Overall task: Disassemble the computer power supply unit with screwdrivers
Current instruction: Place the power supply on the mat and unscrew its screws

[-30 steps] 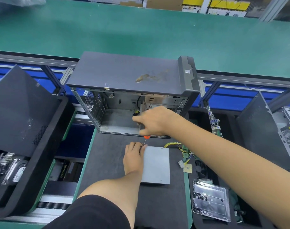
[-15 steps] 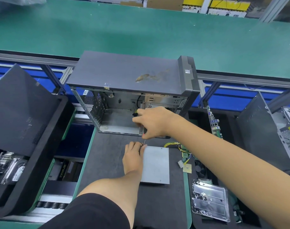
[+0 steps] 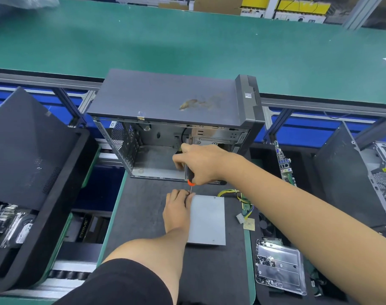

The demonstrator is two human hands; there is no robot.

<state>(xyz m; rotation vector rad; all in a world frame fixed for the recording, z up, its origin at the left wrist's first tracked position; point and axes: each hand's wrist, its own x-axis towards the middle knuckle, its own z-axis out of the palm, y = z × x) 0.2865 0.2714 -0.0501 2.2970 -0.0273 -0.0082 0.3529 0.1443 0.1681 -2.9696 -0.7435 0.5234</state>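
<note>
Clenched round the handle of a screwdriver (image 3: 190,183), the right hand (image 3: 202,164) keeps the tool nearly upright, its thin shaft running down to the far left corner of the power supply unit (image 3: 206,219). The left hand's (image 3: 176,211) grip is less plain: its fingertips (image 3: 187,195) crowd against the shaft at that corner, steadying tip or screw, though I cannot tell whether they pinch it. The grey unit lies flat on the dark worktop (image 3: 143,216), near its middle, with its yellow wires (image 3: 229,192) trailing toward the right edge. Behind it stands an emptied computer case (image 3: 165,102). This looks like the cover-screw step, with the lid still on. Next, I'd judge, comes steady downward pressure while turning, then the remaining corner screws.
</note>
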